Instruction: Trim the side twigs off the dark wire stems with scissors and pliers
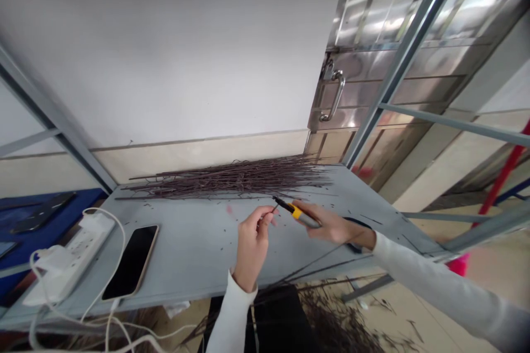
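While the L hand (252, 234) pinches a thin twig (275, 208) b/w thumb and fingertips, the R hand (331, 224) wraps the grey-yellow handles of the cutters (297, 213); L fingertips together on the twig, R fingers clamped round the tool; black cutter tips right at the twig, but can't tell if the blades are closed on it; twig is over the bench (194, 231), just on the near side of the bundle (232, 177).

Step in hand (judgement): prob. snipping the twig; next move calls for a steady L pinch, blades set across the chosen spot, a short R squeeze, L fingertips clear of the edge.

Twig: dark brown, v. slim, dry-looking, prob. brittle; only a short bit shows, rest hard to make out.

Further out: bundle is similar dark stems, laid lengthwise along the back of the bench, by the wall, ends uneven; tiny dark clippings scattered on the surface; phone (130, 262) and white power strip (70, 259) w/ cables at L; more twigs heaped on the floor (418, 303), R of centre.
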Available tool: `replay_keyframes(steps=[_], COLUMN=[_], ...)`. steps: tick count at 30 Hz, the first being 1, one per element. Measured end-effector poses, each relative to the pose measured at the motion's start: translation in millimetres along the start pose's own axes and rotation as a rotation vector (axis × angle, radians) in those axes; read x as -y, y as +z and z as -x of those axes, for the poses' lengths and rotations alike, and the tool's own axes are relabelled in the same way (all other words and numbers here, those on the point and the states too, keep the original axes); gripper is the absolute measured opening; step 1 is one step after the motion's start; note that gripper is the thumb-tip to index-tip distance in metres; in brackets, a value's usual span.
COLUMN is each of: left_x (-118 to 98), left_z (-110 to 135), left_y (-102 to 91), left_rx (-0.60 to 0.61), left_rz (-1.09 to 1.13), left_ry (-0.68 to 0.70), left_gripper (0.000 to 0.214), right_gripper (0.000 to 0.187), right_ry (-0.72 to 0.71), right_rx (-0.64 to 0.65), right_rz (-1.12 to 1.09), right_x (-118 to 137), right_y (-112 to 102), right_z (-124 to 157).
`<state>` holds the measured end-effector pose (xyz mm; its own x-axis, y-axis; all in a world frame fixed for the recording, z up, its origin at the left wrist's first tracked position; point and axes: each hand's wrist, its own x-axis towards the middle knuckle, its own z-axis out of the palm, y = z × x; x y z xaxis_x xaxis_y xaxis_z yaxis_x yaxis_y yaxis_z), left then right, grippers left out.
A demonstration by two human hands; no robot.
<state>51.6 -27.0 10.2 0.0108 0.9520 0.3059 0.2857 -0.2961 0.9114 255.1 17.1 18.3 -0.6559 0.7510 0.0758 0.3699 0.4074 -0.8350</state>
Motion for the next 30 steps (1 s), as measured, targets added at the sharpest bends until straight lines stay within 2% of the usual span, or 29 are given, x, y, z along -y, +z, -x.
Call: replay_keyframes(steps=[2, 5, 8, 12, 16, 19, 21, 24, 26, 28, 30], left_x=[-1, -1, 1, 2, 3, 4, 5, 5, 4, 4, 3], left_z=[1, 0, -1, -3, -5, -6, -6, -7, -7, -7, -6], left_y=[0.3, 1.7, 2.5, 0.1, -4.0, -5.6, -5.8, -6.0, -6.5, -7.5, -8.5], left_rx=[0.014, 0.023, 0.010, -0.002, 0.011, 0.009, 0.000, -0.011, -0.012, -0.005, 0.035], left_rz=[0.007, 0.018, 0.029, 0.024, 0.024, 0.034, 0.044, 0.039, 0.023, 0.016, 0.047], left_ry=[-0.001, 0.006, 0.012, 0.014, 0.033, 0.071, 0.110, 0.134, 0.114, 0.077, 0.038], left_gripper=[0.029, 0.030, 0.028, 0.028, 0.027, 0.025, 0.025, 0.025, 0.026, 0.027, 0.028], right_gripper=[0.033, 0.037, 0.033, 0.028, 0.023, 0.020, 0.018, 0.019, 0.022, 0.027, 0.031], right_ry=[-0.063, -0.166, -0.224, -0.204, -0.143, -0.052, 0.027, 0.180, 0.250, 0.229, 0.132], right_rx=[-0.089, -0.211, -0.255, -0.248, -0.199, -0.133, -0.017, 0.224, 0.294, 0.212, 0.063], right_rz=[0.249, 0.466, 0.570, 0.604, 0.476, 0.237, -0.030, -0.471, -0.605, -0.545, -0.332], right_x=[-6, -17, -22, -17, -6, -1, 2, 5, 6, 8, 8], right_y=[-3, -5, -6, -4, 2, 8, 10, 12, 12, 12, 10], right_z=[-4, -9, -13, -15, -11, -6, -3, 2, 3, 3, 1])
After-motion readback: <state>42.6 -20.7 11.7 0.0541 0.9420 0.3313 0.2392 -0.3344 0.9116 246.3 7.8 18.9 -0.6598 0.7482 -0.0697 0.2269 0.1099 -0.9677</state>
